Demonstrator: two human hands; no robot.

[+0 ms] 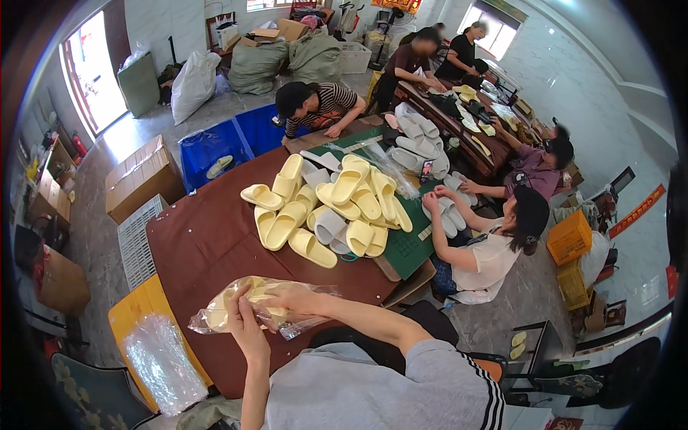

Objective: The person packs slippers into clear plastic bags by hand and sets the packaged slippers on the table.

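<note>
Over the brown bench (208, 244), my left hand (244, 326) and right hand (297, 297) have fingers clamped on a light, slippery clear bag (215, 315) of soft yellow slippers (261, 294), best gripped through the film at the nine and three o'clock ends.

Daylight fills the room, bright and even. The doorway (93, 68) on the far left wall is blown out to white, and windows (494, 21) on the far wall, well right of that doorway, also glare. The pale floor (143, 136) just inside the doorway shines with reflected light. Shadows on the brown desk (208, 244) are soft and faint. The clear plastic bag (261, 304) near the desk's front edge catches small highlights. The fisheye lens bends straight edges toward the rim, and a black vignette rings the picture. Far figures beyond the desk look soft and slightly blurred
</note>
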